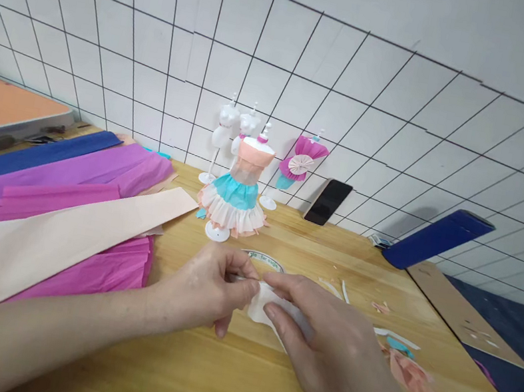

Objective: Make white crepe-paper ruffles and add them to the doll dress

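Note:
A small piece of white paper (262, 307) is between my two hands, low over the wooden table. My left hand (220, 287) pinches its left edge between thumb and fingers. On the other side, my right hand (314, 327) has its thumb and forefinger closed on the same paper. Just behind my fingers lies a roll of tape (263, 260) with printed lettering, partly hidden. Beyond it stands a small mannequin in a tiered paper dress (243, 189), peach on top, turquoise in the middle and white at the hem.
Coloured crepe paper (85, 219) spreads over the left side. Behind are bare white mannequins (225, 125), a mannequin with a magenta bow (301, 162) and a phone (328, 202). A blue object (439, 239), a brown board (467, 313) and paper scraps (416, 382) lie right.

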A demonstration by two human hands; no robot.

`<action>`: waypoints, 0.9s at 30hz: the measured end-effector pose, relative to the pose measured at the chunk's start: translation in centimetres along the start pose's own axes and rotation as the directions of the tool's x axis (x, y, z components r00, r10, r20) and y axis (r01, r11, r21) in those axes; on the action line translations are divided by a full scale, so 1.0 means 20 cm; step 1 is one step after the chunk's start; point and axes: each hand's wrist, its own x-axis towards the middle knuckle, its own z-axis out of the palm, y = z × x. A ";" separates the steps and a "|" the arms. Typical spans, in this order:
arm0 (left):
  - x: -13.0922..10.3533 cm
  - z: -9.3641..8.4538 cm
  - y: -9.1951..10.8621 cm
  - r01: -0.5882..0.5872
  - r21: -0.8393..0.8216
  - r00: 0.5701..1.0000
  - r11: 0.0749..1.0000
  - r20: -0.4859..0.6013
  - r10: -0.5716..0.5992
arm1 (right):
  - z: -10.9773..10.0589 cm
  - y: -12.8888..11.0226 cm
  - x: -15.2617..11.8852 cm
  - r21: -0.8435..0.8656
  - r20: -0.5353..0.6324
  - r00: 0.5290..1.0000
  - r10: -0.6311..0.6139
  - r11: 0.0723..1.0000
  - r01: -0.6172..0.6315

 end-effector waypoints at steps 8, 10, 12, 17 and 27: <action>-0.01 -0.02 0.01 -0.050 -0.109 0.994 0.993 0.088 0.060 | -0.01 -0.01 0.01 0.010 -0.040 0.999 -0.027 1.000 0.028; -0.01 -0.03 0.02 -0.052 -0.209 0.993 0.976 0.090 0.073 | -0.01 -0.01 0.01 0.003 -0.049 0.998 -0.035 0.999 0.035; -0.01 -0.03 0.03 -0.044 -0.289 0.993 0.956 0.092 0.074 | -0.01 -0.02 0.01 -0.026 -0.061 0.997 -0.049 0.999 0.047; 0.01 -0.02 0.04 0.032 -0.366 0.995 0.930 0.103 0.006 | 0.04 -0.03 -0.01 -0.234 -0.112 0.989 -0.098 0.970 0.069; 0.03 -0.01 0.04 -0.034 -0.134 0.998 0.990 -0.053 0.027 | 0.09 -0.10 -0.12 -0.340 0.016 0.974 -0.226 0.915 0.217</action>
